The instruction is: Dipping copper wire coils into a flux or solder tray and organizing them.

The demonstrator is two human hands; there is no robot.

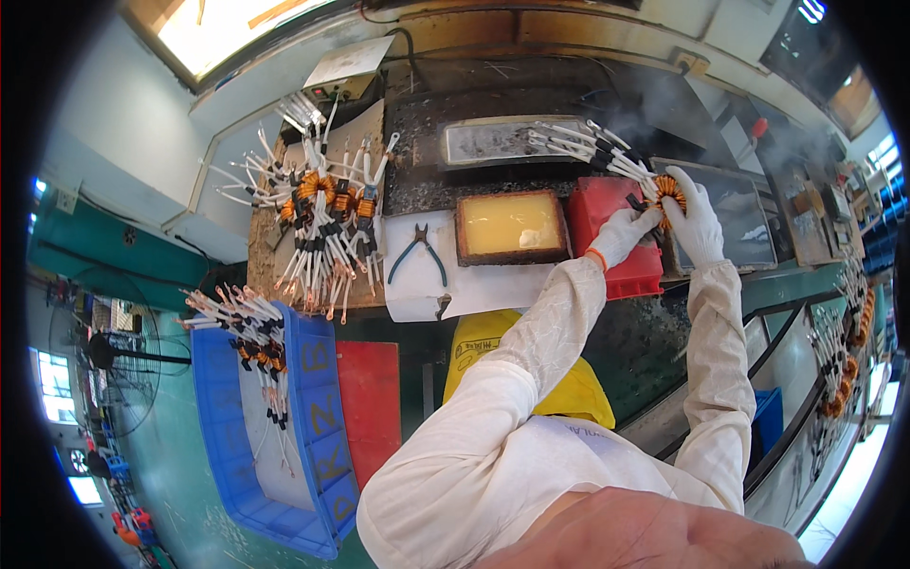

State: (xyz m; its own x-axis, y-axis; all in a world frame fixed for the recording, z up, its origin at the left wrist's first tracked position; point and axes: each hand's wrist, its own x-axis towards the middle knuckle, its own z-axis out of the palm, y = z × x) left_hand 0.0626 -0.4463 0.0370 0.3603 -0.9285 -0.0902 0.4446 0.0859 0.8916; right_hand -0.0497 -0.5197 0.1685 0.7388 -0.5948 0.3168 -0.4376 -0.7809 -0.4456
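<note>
Coil [669, 189] in hand: one copper-wound ring, orange-brown, with a fan of white-sleeved leads running up and left from it over the grey metal trays. My left hand [624, 233] in its white glove closes on the coil from below, fingers pinched on the near edge; my right hand [696, 220], gloved the same, wraps the coil's right side, so both hands grip the one piece, above the right end of the red bin [616, 248] and just beside the dark flat pan [749, 223]. Step, as I judge it: holding a single coil by its body with the lead ends over the smoking trays at the back of the bench; the move after this looks to call for a steady two-handed hold and leads kept level and together. Count on the bench: one pile of like coils [318, 213] at the left on the board, too tangled to number; one second heap of them in the blue crate [313, 417] below the bench edge; one pair of blue-handled pliers [419, 252] on white paper; one shallow tray of yellow liquid [510, 226]; one long grey tray [493, 140] behind it. Further coils hang at the far right, unclear in number.
</note>
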